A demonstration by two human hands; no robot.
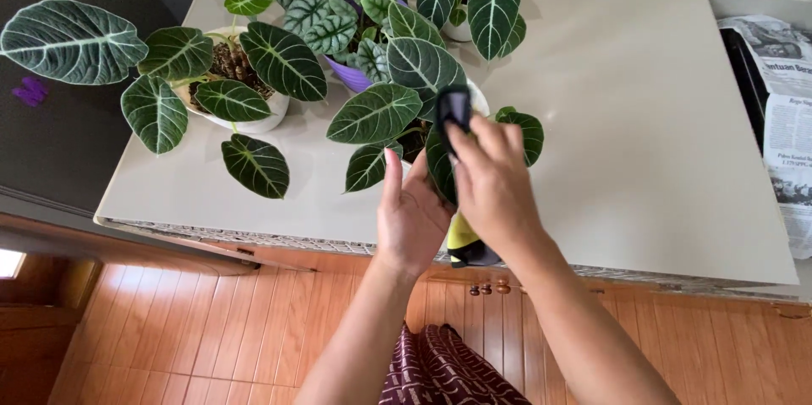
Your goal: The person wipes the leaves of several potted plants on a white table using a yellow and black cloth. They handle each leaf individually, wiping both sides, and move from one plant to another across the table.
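My right hand [493,181] grips a dark cloth with a yellow part [454,109], pressing it on top of a dark green, white-veined leaf [439,170] of a potted plant. The cloth's lower end hangs below my wrist. My left hand [408,217] lies flat under that same leaf, palm up, fingers apart, supporting it from beneath. The plant stands in a white pot [480,101], mostly hidden by leaves and my hands, near the front edge of a beige table top [643,134].
Further pots of the same veined plants stand on the table: a white pot [254,122] at left, a purple pot [351,77] behind, another at the back. A dark cabinet stands left, newspaper [787,117] lies right, wooden floor [211,329] below.
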